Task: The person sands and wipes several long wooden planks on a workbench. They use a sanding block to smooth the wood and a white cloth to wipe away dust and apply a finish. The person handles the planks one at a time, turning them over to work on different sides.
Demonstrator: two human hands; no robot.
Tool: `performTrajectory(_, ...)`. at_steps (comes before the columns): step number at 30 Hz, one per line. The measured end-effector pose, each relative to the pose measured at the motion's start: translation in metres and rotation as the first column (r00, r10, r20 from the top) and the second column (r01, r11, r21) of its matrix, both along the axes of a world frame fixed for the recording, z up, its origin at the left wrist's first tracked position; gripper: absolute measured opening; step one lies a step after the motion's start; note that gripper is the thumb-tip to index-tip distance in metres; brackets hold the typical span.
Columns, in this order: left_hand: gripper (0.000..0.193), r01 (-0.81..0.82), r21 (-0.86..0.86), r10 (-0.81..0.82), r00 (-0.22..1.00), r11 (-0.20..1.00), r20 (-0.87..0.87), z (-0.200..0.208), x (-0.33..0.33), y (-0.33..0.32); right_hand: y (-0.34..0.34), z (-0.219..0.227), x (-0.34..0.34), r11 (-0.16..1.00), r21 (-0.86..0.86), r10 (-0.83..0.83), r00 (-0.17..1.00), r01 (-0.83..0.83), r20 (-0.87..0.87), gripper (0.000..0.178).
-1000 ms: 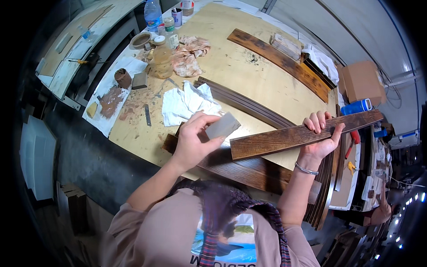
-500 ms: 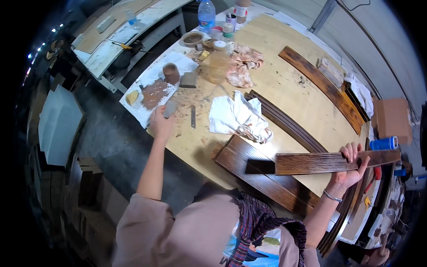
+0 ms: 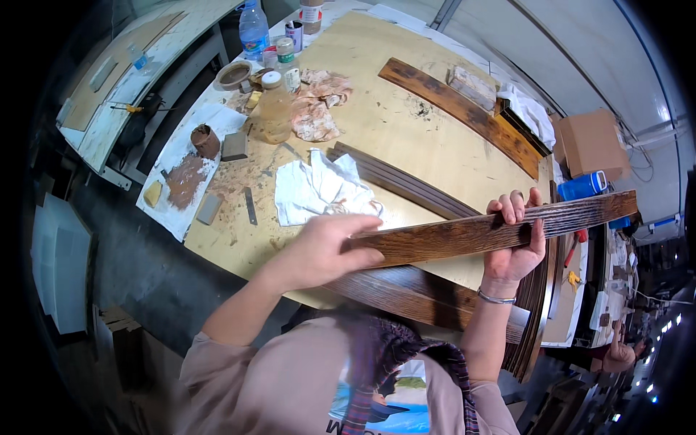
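Off it comes: the grey block point(image 3: 209, 209) is out of my left hand point(image 3: 312, 250), lying flat near the surface's left edge, and that hand has swung back to the wooden plank point(image 3: 435, 239). Now I've got the long, slim, dark brown piece raised above the near side of the surface point(image 3: 435, 141), slanting up to the right. Left thumb and fingers are closed round its left end; my right hand point(image 3: 511, 262) is clamped on it right of the middle. Lovely rippled grain there, shining towards the right! Below lies a wide, glossy dark board point(image 3: 413, 290); just beyond, a crumpled white cloth point(image 3: 315, 192), soft and stained, next to straight, grooved strips point(image 3: 409, 177). Far left, a pasty brown smear point(image 3: 187, 181) coats a white sheet point(image 3: 170, 219).
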State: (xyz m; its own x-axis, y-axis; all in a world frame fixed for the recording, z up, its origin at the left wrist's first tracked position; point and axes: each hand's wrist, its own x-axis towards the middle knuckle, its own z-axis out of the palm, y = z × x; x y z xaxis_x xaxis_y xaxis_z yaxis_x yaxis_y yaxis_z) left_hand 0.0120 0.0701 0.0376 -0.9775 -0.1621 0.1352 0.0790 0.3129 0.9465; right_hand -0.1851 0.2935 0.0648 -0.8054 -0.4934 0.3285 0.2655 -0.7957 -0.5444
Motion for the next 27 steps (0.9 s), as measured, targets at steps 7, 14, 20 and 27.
performTrajectory(7, 0.025, -0.240, -0.353, 0.072, 0.902, 0.904, -0.426, -0.003, -0.026, 0.019, 0.044, 0.017, -0.004, 0.996, 0.085, -0.064, 0.948, 0.039, 0.313, 0.053)
performTrajectory(14, 0.042, -0.275, -0.469, 0.112, 0.931, 0.839, -0.347, -0.002, -0.011, 0.004, 0.091, -0.014, 0.065, 0.885, 0.463, -0.134, 0.925, -0.050, 0.357, 0.041)
performTrajectory(20, 0.061, -0.071, -0.477, -0.019, 0.983, 0.876, -0.182, -0.023, 0.010, 0.001, 0.126, -0.056, 0.109, 0.802, 0.434, 0.035, 0.757, -0.412, 0.653, 0.063)
performTrajectory(27, 0.062, 0.009, -0.501, -0.072, 0.992, 0.866, -0.107, -0.031, 0.018, 0.001, 0.126, -0.037, 0.123, 0.525, 0.707, 0.193, 0.875, -0.474, 0.443, 0.043)
